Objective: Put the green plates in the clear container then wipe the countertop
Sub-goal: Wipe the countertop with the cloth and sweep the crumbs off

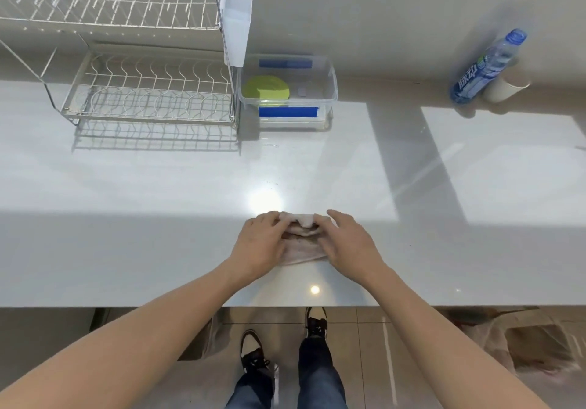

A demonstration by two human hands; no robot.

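Cloth (302, 244) half hidden beneath left hand (261, 242) and right hand (347, 242); both grips hold it.

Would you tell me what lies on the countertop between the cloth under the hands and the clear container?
In the head view, nothing: between the cloth and the clear container is only bare countertop.

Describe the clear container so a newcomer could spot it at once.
Find the wire dish rack at the counter's back left. The clear container sits right beside it. It alone holds green plates and bears blue tape strips.
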